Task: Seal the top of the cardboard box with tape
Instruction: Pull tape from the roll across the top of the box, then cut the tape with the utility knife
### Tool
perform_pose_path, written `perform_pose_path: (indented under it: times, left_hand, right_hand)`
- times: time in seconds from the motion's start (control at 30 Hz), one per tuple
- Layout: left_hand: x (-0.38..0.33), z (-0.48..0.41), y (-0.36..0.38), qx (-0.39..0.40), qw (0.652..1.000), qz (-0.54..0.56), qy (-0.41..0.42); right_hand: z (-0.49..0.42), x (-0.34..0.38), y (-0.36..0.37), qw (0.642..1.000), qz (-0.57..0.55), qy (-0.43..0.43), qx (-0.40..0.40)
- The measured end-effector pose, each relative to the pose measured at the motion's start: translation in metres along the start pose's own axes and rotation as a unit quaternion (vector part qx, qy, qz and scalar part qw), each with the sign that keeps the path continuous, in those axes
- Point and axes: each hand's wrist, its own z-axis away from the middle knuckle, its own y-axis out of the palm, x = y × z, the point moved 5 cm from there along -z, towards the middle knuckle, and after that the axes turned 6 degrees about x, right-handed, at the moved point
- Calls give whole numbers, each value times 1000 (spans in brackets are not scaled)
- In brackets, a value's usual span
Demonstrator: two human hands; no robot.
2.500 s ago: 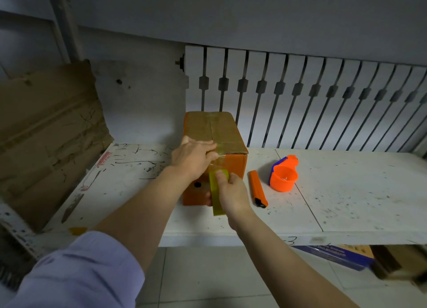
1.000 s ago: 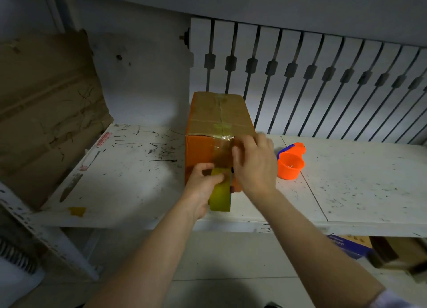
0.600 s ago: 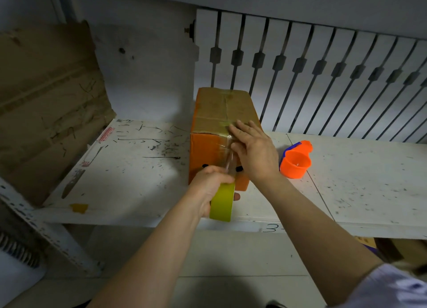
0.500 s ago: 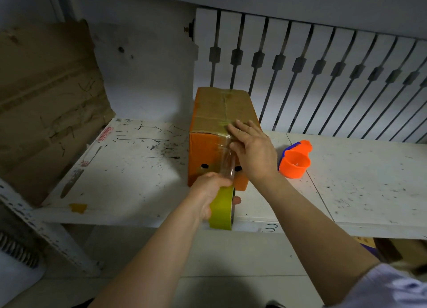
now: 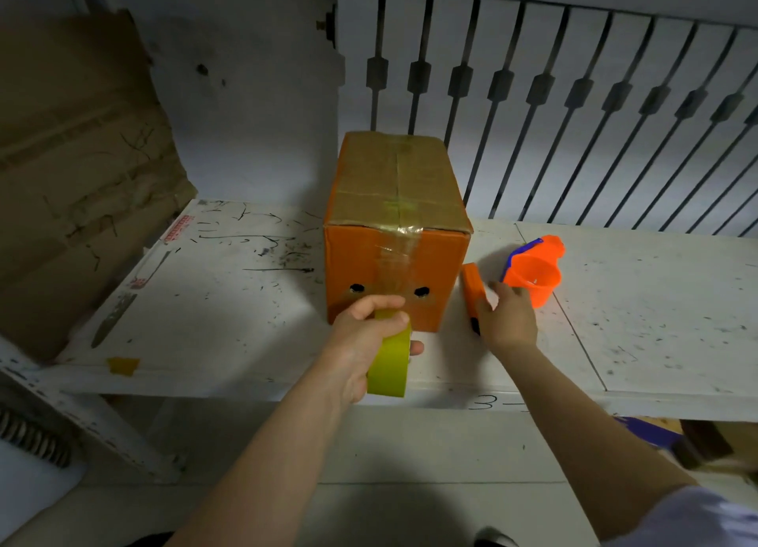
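An orange cardboard box (image 5: 439,267) with a brown top stands on the white table (image 5: 229,300). Clear tape runs along its top seam and down the front face to a yellow-green tape roll (image 5: 389,362). My left hand (image 5: 365,341) grips that roll just below the box's front, over the table's near edge. My right hand (image 5: 506,321) rests on the table right of the box, its fingers on an orange utility knife (image 5: 471,288); whether it has closed around the knife is unclear.
An orange and blue tape dispenser (image 5: 533,275) sits right of the knife. Flattened cardboard (image 5: 74,169) leans at the left. A white radiator (image 5: 574,107) stands behind the table. A scrap of tape (image 5: 123,366) sticks near the table's front left edge.
My right hand left the box's top edge and moved down right to the utility knife. My left hand pulled the tape roll slightly lower, stretching tape down the front face.
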Motion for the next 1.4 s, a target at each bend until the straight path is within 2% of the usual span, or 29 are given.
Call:
perform_pose_path:
  times: [0.13, 0.23, 0.33, 0.4, 0.47, 0.53, 0.6, 0.67, 0.73, 0.93, 1.17, 1.27, 1.4]
  left_hand:
    - [-5, -2, 0, -11, 1000, -26, 10]
    - [-4, 0, 2, -1, 1000, -23, 1]
    - [-4, 0, 3, 1, 1000, -16, -2]
    - [-4, 0, 3, -7, 1000, -15, 1]
    - [-4, 1, 3, -14, 1000, -16, 4]
    - [-4, 3, 4, -18, 1000, -13, 5]
    - [-4, 4, 4, -18, 1000, -9, 4]
    - [-5, 5, 5, -17, 1000, -10, 6]
    - [-6, 7, 5, -20, 1000, -15, 9]
    - [-13, 12, 5, -23, 999, -42, 5]
    - [-15, 14, 6, -23, 998, -51, -4]
    - [-13, 16, 8, -20, 999, -39, -13]
    - [-12, 19, 9, -20, 999, -15, -22]
  right_hand:
    - [-14, -4, 23, 991, 106, 8, 84]
    - [-18, -2, 23, 989, 129, 24, 66]
    - [-18, 4, 18, 991, 99, 70, 61]
    - [-14, 7, 14, 992, 40, 92, 72]
    - [-5, 9, 6, 987, -92, 93, 91]
    - [12, 9, -1, 954, -257, 93, 126]
    - [30, 7, -8, 902, -390, 96, 156]
    - [46, 6, -18, 859, -473, 91, 174]
    - [60, 7, -30, 842, -502, 67, 189]
    - [89, 17, -61, 868, -447, -27, 213]
    - [112, 36, -73, 837, -454, -79, 294]
    - [115, 40, -76, 838, -464, -87, 273]
    - [115, 41, -79, 877, -411, -98, 228]
